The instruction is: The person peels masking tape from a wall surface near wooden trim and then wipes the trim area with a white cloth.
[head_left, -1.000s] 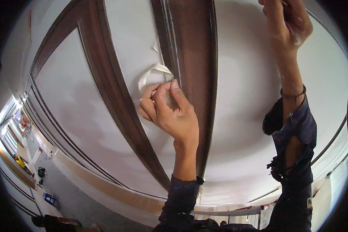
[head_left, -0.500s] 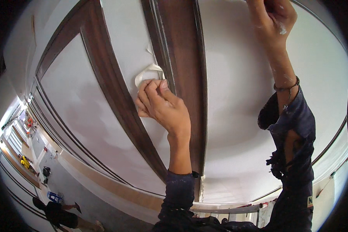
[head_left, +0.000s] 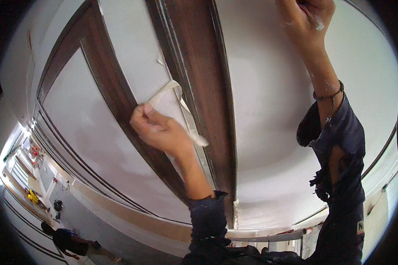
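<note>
My left hand (head_left: 161, 131) pinches one end of a strip of pale masking tape (head_left: 167, 86). From my fingers the tape arcs up to the edge of the dark brown wooden trim (head_left: 203, 57), and a loose length of it hangs down behind my wrist. Beside the trim runs a narrow white wall strip (head_left: 126, 44), with a small lifted flake on its edge. Up at the top right, my right hand (head_left: 313, 26) is closed against the white wall panel (head_left: 269, 110). The picture's upper edge cuts off its fingers and hides whatever they hold. White smears mark its skin.
Another brown trim piece (head_left: 112, 79) curves along the left. Far below at the lower left, a person in dark clothes (head_left: 70, 243) is on the grey floor (head_left: 101, 223), with a yellow item (head_left: 32, 196) farther back. A metal rail-like frame (head_left: 274, 237) lies beneath my arms.
My left hand has moved left and down, drawing the tape away from the trim; more of the strip now hangs loose. My right hand stays nearly in place. The distant person has shifted slightly.
</note>
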{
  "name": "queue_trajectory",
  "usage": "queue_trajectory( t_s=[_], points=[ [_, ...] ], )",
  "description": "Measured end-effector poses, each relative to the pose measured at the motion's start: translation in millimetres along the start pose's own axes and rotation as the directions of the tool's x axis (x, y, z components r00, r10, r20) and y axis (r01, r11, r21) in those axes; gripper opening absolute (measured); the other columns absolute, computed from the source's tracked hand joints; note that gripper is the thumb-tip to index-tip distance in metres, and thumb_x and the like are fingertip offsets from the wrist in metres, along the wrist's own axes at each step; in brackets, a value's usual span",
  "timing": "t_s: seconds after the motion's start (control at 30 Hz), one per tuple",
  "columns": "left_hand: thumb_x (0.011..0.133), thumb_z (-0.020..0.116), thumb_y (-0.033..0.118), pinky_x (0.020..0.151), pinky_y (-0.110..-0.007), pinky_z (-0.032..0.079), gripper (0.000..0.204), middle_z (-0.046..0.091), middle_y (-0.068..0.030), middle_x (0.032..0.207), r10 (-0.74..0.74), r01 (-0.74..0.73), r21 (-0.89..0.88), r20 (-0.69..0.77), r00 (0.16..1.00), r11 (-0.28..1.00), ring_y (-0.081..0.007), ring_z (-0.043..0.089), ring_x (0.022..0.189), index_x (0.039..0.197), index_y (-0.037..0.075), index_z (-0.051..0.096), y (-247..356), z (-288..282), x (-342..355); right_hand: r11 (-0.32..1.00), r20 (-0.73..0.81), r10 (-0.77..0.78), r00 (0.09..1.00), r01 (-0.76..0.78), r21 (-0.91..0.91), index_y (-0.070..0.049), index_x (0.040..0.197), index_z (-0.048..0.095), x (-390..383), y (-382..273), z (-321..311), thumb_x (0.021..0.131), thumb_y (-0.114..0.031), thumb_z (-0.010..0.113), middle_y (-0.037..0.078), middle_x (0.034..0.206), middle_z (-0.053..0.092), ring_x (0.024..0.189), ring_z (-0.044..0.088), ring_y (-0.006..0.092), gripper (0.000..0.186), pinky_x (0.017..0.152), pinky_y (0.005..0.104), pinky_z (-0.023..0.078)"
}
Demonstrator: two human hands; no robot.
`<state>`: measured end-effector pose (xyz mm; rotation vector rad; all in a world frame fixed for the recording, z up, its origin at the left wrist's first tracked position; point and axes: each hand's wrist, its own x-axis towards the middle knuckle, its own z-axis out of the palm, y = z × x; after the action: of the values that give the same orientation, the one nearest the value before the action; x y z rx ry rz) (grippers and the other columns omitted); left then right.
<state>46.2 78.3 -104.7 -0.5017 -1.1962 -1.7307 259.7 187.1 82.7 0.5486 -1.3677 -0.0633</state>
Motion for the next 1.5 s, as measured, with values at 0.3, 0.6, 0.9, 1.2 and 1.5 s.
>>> queue_trajectory(
  t_s=[0.3,0.6,0.9,1.2,1.5],
  points=[
    [0.093,0.069,0.013,0.071,-0.03,0.043,0.013,0.071,-0.0039,0.096,0.022,0.031,-0.115,0.431,0.902,0.993,-0.014,0.059,0.083,0.104,0.006,0.073,56,-41,-27,0.982,-0.075,-0.087,0.993,0.073,-0.176,-0.002,0.12,0.068,4,7,-19,0.098,-0.006,0.056,-0.006,0.074,0.052,0.062,0.042,0.0024,0.025,0.053,0.02,0.032],
    [0.08,0.083,0.006,0.068,-0.034,0.05,0.02,0.066,-0.0054,0.092,0.111,-0.085,-0.189,0.127,0.986,0.978,-0.0201,0.062,0.082,0.099,0.004,0.075,50,4,-48,0.992,-0.088,-0.041,0.995,0.03,-0.124,-0.003,0.12,0.068,7,14,-15,0.098,-0.008,0.058,-0.007,0.073,0.052,0.059,0.039,0.0,0.024,0.051,0.0177,0.029],
    [0.089,0.075,0.008,0.075,-0.035,0.051,0.007,0.067,-0.0078,0.09,-0.172,0.19,-0.181,0.108,0.979,0.965,-0.0211,0.062,0.088,0.093,0.003,0.072,59,15,-49,0.989,-0.046,-0.042,0.998,0.035,-0.142,-0.003,0.121,0.068,11,15,-18,0.099,-0.011,0.056,-0.007,0.073,0.052,0.061,0.041,0.0011,0.026,0.051,0.0185,0.031],
    [0.096,0.066,0.012,0.07,-0.032,0.049,0.016,0.066,-0.0085,0.083,-0.047,0.056,-0.064,0.127,0.991,0.996,-0.0175,0.058,0.074,0.092,-0.003,0.067,50,12,-46,0.989,-0.117,-0.129,0.985,0.119,-0.092,-0.002,0.119,0.067,10,28,-15,0.099,-0.01,0.056,-0.006,0.071,0.051,0.062,0.043,0.0029,0.024,0.053,0.0196,0.034],
    [0.095,0.065,0.012,0.078,-0.04,0.043,0.008,0.065,-0.0058,0.083,-0.021,0.024,-0.025,0.118,0.993,0.999,-0.0249,0.061,0.075,0.094,0.006,0.061,45,14,-43,0.988,-0.11,-0.152,0.982,0.146,-0.053,-0.003,0.12,0.067,10,33,-13,0.099,-0.008,0.055,-0.007,0.067,0.048,0.059,0.04,0.0018,0.025,0.051,0.0198,0.032]
  ],
)
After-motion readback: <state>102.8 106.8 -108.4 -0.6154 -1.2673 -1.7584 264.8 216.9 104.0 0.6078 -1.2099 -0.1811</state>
